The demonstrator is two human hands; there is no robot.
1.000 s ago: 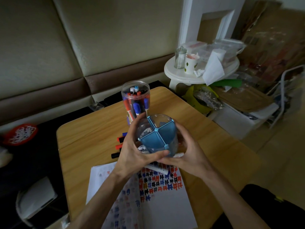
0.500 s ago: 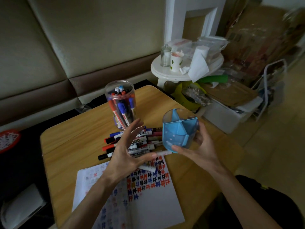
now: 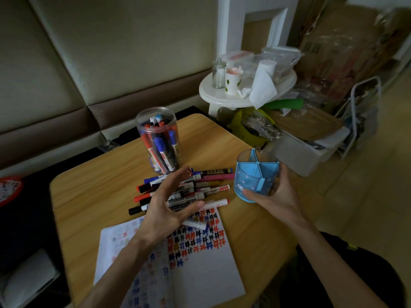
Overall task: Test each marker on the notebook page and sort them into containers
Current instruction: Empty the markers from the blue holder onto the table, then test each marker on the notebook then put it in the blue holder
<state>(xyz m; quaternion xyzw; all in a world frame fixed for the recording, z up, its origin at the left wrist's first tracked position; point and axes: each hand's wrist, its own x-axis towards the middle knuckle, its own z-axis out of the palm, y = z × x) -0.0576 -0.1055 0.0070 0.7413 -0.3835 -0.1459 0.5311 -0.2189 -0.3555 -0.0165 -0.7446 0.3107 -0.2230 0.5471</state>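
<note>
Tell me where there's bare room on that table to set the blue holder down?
Bare wood lies between the notebook page and the right edge of the table, just below the blue divided pen holder that the right hand grips. More lies left of the marker pile and clear jar. The middle is crowded, with the left hand hovering there.

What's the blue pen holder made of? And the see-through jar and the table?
The blue pen holder looks like smooth plastic, with clear upper walls. The jar seems clear plastic, maybe glass: the markers inside show plainly. The table looks like wood or wood-look laminate, with pale grain lines.
</note>
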